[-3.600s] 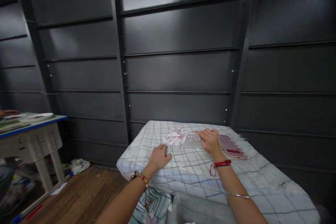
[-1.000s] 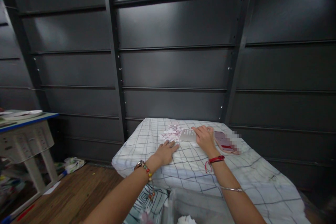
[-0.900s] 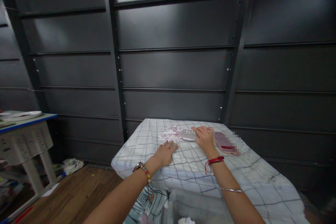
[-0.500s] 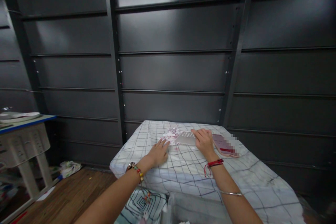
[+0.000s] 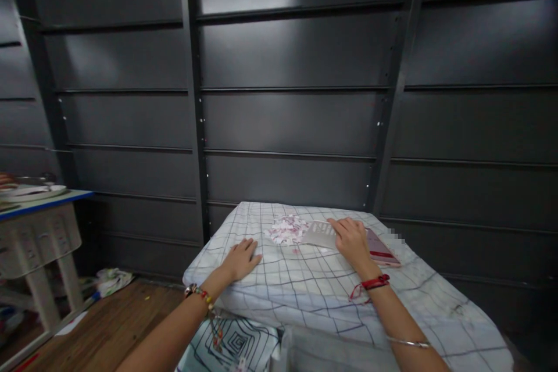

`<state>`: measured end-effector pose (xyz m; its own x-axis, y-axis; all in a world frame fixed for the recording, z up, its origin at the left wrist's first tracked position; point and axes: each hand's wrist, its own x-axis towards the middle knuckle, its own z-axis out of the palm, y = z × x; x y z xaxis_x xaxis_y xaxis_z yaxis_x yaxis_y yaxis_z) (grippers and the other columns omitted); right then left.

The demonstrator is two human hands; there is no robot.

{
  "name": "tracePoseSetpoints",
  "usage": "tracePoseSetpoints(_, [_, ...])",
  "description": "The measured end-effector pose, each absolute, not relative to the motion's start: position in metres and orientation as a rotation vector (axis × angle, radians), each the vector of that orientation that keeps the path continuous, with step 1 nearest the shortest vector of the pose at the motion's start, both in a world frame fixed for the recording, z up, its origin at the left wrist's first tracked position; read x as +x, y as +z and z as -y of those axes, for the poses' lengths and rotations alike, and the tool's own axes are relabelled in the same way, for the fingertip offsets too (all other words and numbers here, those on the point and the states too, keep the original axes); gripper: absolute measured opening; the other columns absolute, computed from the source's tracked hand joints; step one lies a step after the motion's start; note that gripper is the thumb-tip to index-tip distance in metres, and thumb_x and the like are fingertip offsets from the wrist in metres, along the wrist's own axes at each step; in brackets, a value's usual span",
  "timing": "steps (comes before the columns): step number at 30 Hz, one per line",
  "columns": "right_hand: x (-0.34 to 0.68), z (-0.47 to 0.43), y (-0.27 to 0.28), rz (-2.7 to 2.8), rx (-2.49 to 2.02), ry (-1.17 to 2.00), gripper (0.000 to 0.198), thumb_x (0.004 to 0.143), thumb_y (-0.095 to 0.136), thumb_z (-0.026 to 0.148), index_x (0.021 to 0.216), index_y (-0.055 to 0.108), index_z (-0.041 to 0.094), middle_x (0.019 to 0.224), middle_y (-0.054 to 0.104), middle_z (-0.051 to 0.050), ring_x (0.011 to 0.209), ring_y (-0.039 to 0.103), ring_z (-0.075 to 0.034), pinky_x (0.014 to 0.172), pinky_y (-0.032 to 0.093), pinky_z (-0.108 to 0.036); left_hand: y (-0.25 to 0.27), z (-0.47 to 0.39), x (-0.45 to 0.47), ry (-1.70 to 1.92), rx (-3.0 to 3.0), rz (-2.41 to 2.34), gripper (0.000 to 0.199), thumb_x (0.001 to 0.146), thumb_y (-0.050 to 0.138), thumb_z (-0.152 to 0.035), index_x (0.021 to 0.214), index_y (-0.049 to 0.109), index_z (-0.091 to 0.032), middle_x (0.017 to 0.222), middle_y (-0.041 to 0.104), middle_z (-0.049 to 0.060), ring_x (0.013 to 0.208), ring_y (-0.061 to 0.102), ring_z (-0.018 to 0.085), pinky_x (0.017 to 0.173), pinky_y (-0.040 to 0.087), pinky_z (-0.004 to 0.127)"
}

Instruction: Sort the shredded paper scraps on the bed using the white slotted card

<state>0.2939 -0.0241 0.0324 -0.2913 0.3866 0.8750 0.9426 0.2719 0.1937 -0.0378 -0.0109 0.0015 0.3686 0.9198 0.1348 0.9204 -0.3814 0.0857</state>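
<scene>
My right hand [image 5: 352, 242] is closed on a thin, flat grey sheet [image 5: 320, 236] with pale, window-like patches along its far edge. What kind of sheet it is, I cannot make out. Its left end meets a heap of small white and pinkish paper scraps [image 5: 288, 229]. With fingers spread, my left hand [image 5: 242, 258] lies on the checked cloth [image 5: 300, 282], left of and nearer than the heap. A flat purple-pink thing with a pink rim [image 5: 381, 250] rests just right of my right hand, partly covered by it and partly pixelated.
Below the cloth's front edge are a translucent plastic bin [image 5: 335, 351] and a pale blue patterned fabric [image 5: 242, 344]. A desk [image 5: 43, 203] with a white dish [image 5: 37, 192] stands at the left, with part of a hand at its edge. Dark metal shelving [image 5: 283, 122] rises behind.
My left hand has moved left and toward me, away from the paper scraps. My right hand and the grey sheet have shifted slightly right, so the heap shows more fully.
</scene>
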Motion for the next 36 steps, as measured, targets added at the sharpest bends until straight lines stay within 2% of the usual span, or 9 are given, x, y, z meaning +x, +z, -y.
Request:
tracePoseSetpoints(7, [0.337, 0.049, 0.054, 1.990, -1.184, -0.972, 0.031, 0.076, 0.045, 0.005, 0.097, 0.064, 0.019, 0.077, 0.065, -0.003, 0.080, 0.050, -0.018, 0.075, 0.025, -0.034, 0.002, 0.014, -0.036, -0.321, -2.565, 1.753, 0.051, 0.092, 0.034, -0.044, 0.134, 0.044, -0.016, 0.143, 0.039, 0.012, 0.133, 0.032, 0.025, 0.106, 0.026, 0.041])
tracePoseSetpoints(14, [0.351, 0.043, 0.060, 2.100, -1.245, -0.992, 0.036, 0.074, 0.047, 0.002, 0.097, 0.065, 0.021, 0.084, 0.068, -0.004, 0.084, 0.051, -0.018, 0.078, 0.025, -0.035, 0.003, 0.016, -0.035, -0.323, -2.568, 1.735, 0.052, 0.092, 0.034, -0.042, 0.134, 0.044, -0.012, 0.142, 0.039, 0.014, 0.132, 0.033, 0.026, 0.106, 0.026, 0.040])
tracePoseSetpoints(27, [0.324, 0.035, 0.061, 1.993, -1.412, -0.933, 0.032, 0.080, 0.043, 0.006, 0.103, 0.063, 0.017, 0.088, 0.068, -0.005, 0.087, 0.051, -0.019, 0.077, 0.029, -0.032, 0.000, 0.014, -0.036, -0.323, -2.543, 1.742, 0.050, 0.092, 0.035, -0.041, 0.133, 0.045, -0.014, 0.142, 0.040, 0.012, 0.132, 0.034, 0.026, 0.106, 0.027, 0.041])
tracePoseSetpoints(36, [0.260, 0.057, 0.066, 2.241, -1.440, -0.840, 0.037, 0.076, 0.043, 0.002, 0.105, 0.062, 0.016, 0.090, 0.065, -0.006, 0.089, 0.054, -0.018, 0.080, 0.037, -0.029, -0.002, 0.013, -0.036, -0.349, -2.545, 1.720, 0.050, 0.092, 0.037, -0.040, 0.132, 0.047, -0.012, 0.140, 0.042, 0.014, 0.131, 0.036, 0.027, 0.106, 0.027, 0.040])
